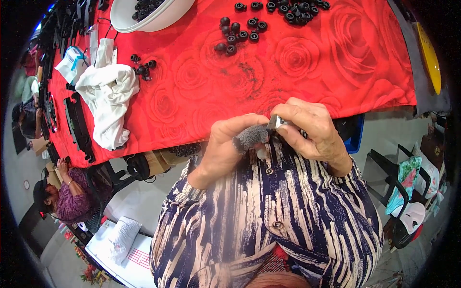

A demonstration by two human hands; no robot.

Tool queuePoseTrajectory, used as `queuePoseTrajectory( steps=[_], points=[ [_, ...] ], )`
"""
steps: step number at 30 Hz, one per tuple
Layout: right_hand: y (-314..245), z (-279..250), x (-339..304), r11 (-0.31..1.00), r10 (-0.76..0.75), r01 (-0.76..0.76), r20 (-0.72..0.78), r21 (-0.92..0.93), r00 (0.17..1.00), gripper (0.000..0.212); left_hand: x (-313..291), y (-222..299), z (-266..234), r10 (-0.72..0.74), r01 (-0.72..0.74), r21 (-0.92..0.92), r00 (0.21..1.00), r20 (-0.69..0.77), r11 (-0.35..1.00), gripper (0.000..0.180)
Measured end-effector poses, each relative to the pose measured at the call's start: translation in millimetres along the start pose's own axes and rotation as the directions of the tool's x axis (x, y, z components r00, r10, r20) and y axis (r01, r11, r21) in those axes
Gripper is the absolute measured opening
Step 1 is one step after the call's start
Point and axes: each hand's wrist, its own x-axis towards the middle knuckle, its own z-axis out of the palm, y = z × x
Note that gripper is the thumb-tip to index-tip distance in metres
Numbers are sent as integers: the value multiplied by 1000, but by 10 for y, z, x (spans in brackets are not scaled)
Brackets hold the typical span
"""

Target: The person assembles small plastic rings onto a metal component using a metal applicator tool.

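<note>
Close to my body, at the near edge of the table, both hands meet. My right hand (312,128) pinches a small shiny metal blade (275,122) between thumb and fingers. My left hand (215,150) is closed beside it, with a grey knitted finger cover (249,138) on a finger. The blade's end comes up against the left fingertips. A dark bit shows there, but what the left fingers hold is mostly hidden. Farther off lie loose round black plastic parts (243,36), several in a cluster, and a denser pile of them (298,14).
A red rose-patterned cloth (192,105) covers the table, with black crumbs (245,79) on it. A white bowl (168,18) holds more black parts. At left lie a white cloth (109,96), small black pieces (143,68) and a long black strip (79,127). A person (72,192) sits beyond.
</note>
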Motion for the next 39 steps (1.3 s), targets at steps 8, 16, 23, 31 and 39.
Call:
queuePoseTrajectory(
  steps=[8, 16, 23, 31, 39],
  points=[
    [17, -37, -14, 989, -87, 81, 48, 120, 995, 23, 55, 7, -59, 93, -95, -123, 995, -28, 988, 20],
    [-30, -20, 101, 999, 37, -39, -87, -25, 996, 22, 19, 33, -40, 37, -38, -31, 998, -50, 999, 22],
    [10, 40, 105, 1000, 4, -4, -45, 4, 999, 18, 1, 7, -72, 25, -25, 5, 998, -64, 1000, 23],
    [2, 20, 93, 999, 30, -30, -2, 39, 1000, 16, 0, 3, -70, 30, -29, 24, 999, -43, 999, 23],
    [32, 4, 93, 999, 1, -1, -4, 54, 1000, 16, 10, -4, -63, 20, -20, 3, 998, -59, 1000, 23]
  ],
)
